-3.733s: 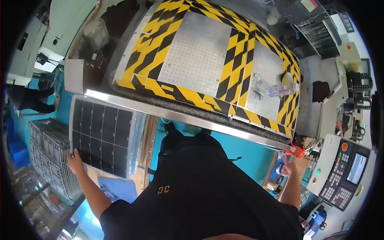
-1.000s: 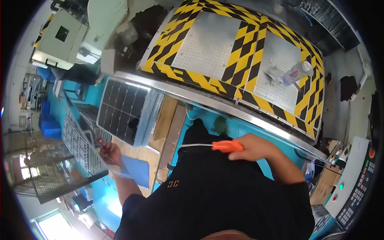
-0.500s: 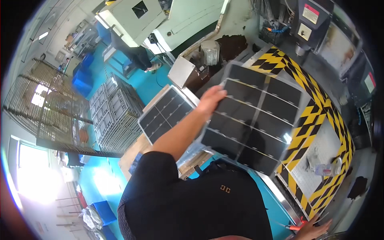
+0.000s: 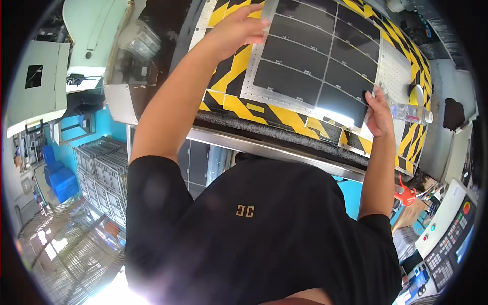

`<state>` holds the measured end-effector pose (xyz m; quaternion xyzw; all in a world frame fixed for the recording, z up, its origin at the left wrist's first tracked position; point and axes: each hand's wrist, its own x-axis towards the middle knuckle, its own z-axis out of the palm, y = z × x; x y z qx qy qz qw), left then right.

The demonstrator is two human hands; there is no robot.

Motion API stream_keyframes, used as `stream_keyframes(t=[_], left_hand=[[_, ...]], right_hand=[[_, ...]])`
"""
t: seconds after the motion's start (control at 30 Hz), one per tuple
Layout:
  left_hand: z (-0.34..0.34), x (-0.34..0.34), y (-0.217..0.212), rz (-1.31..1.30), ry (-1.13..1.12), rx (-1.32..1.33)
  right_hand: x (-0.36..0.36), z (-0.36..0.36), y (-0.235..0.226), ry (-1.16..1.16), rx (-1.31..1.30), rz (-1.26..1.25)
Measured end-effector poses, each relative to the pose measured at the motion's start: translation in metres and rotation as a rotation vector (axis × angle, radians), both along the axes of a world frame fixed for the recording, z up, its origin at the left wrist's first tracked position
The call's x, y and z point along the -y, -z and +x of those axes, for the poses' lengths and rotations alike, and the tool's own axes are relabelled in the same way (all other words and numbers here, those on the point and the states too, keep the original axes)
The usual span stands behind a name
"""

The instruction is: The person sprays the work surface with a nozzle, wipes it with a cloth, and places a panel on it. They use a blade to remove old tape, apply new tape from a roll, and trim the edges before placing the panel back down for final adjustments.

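Observation:
A clear-edged sheet of black rectangular panels (image 4: 297,62) lies over the perforated metal bed of a machine, its lower edge toward me. My left hand (image 4: 236,34) is at the sheet's upper left edge, fingers stretched out and apart, the fingertips at or just beside the edge. Near the lower right corner, my right hand (image 4: 380,113) has its thumb and fingers on the sheet's right edge, pinching it. The underside of the sheet is hidden.
Yellow-and-black striped tape (image 4: 244,108) borders the bed. A clear plastic bottle (image 4: 413,114) lies to the right. A red-handled tool (image 4: 405,193) and a control panel (image 4: 447,231) are at lower right. Stacked grey frames (image 4: 104,175) stand at left.
The panel sheet has gone from hanging in my left hand to lying over the bed. My left hand has loosened its hold; my right hand has come up from the lower right to the sheet's edge.

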<state>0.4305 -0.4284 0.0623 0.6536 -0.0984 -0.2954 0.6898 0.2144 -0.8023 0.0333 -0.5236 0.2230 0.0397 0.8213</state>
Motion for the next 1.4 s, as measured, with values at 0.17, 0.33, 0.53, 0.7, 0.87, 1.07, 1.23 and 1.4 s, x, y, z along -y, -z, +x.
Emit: stream_keyframes(t=[0.17,0.33,0.53,0.7,0.87,1.07,1.23,1.4], left_hand=[[-0.025,-0.034,0.026,0.747,0.460,0.707],[-0.042,-0.054,0.052,1.037,0.751,0.993],[-0.041,-0.060,0.060,1.012,0.751,1.020],[-0.040,-0.062,0.062,1.001,0.743,1.034],[-0.040,-0.062,0.062,1.001,0.741,1.030],[-0.039,-0.063,0.064,0.996,0.737,1.042],[-0.039,-0.063,0.066,0.995,0.732,1.050],[-0.040,-0.063,0.064,1.017,0.738,1.044]], right_hand=[[-0.009,0.007,0.039,-0.054,-0.088,0.041],[-0.025,0.012,0.042,-0.064,-0.181,-0.024],[-0.020,0.013,0.053,-0.100,-0.300,-0.205],[-0.024,0.015,0.048,-0.126,-0.312,-0.261],[-0.035,0.016,0.043,-0.067,-0.315,-0.256],[-0.036,0.017,0.038,-0.090,-0.312,-0.262],[-0.032,0.016,0.045,-0.083,-0.307,-0.269],[-0.029,0.015,0.045,-0.108,-0.307,-0.277]])
